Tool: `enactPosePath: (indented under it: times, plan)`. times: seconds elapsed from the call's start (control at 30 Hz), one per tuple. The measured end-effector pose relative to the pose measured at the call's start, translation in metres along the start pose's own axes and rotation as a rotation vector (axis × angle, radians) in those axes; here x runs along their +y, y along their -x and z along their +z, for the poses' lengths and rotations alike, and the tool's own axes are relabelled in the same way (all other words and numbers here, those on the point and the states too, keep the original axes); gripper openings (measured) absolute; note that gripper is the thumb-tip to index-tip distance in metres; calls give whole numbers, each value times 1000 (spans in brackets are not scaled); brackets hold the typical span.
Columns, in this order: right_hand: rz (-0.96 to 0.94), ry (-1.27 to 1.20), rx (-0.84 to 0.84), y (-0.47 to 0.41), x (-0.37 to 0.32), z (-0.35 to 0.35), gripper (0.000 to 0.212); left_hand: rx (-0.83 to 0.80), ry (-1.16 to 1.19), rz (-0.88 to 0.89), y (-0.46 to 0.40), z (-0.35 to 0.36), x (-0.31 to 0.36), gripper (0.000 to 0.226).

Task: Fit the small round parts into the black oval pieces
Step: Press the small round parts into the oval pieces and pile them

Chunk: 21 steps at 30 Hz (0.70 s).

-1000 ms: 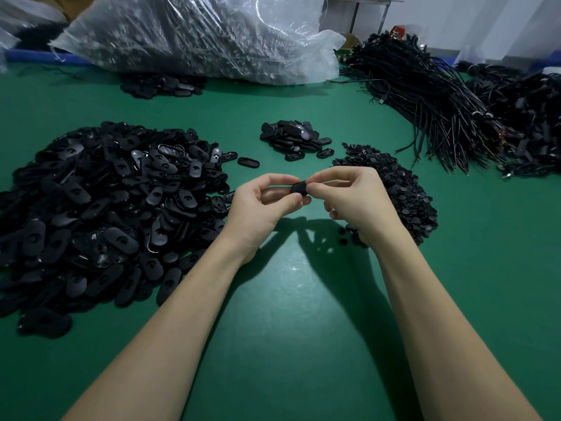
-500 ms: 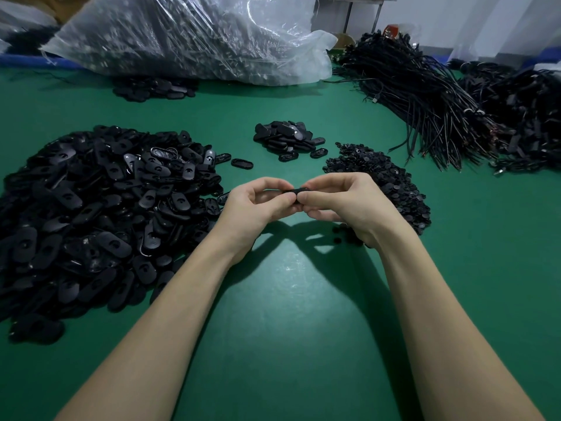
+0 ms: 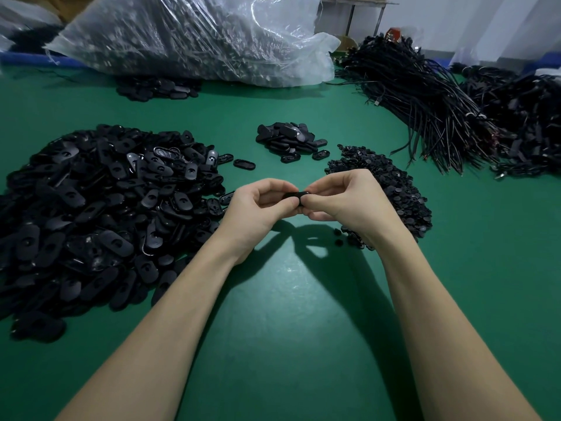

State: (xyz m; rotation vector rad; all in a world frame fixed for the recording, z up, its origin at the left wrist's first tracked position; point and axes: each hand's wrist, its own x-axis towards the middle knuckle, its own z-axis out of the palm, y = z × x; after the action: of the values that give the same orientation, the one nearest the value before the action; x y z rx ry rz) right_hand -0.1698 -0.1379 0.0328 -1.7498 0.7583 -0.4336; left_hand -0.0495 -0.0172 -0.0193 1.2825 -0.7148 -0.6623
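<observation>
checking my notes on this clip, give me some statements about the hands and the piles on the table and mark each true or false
1. Both hands pinch one black oval piece between them, above the green table. True.
2. The big heap of oval pieces lies to the person's right. False: it lies on the left; the pile of small round parts is on the right.
3. The right hand is in front of the pile of small round parts. True.
4. The left hand rests flat on the table. False: it is raised, fingers curled round the piece.
5. The clear plastic bag lies at the far side of the table. True.
6. The bundle of black cables lies under the forearms. False: it lies far right.
</observation>
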Motion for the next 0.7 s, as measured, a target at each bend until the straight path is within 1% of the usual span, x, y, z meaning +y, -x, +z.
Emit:
enactPosePath:
  times: [0.1, 0.3, 0.5, 0.57, 0.63, 0.7]
  plan:
    - [-13, 20, 4, 1, 2, 1, 8, 2, -35, 4, 0, 0, -1, 14]
    - [-55, 209, 57, -2, 9, 8, 5, 48, -140, 1, -2, 1, -6, 13]
    - [-76, 223, 69, -3, 10, 12, 10, 104, -193, 7, -4, 5, -9, 14]
    - [-94, 246, 79, -3, 10, 14, 8, 121, -217, 19, -3, 6, -9, 14]
    - [-115, 256, 85, -3, 10, 14, 6, 122, -189, 16, -3, 6, -8, 13]
    - [-163, 255, 66, -4, 10, 10, 10, 132, -97, -13, -4, 6, -7, 11]
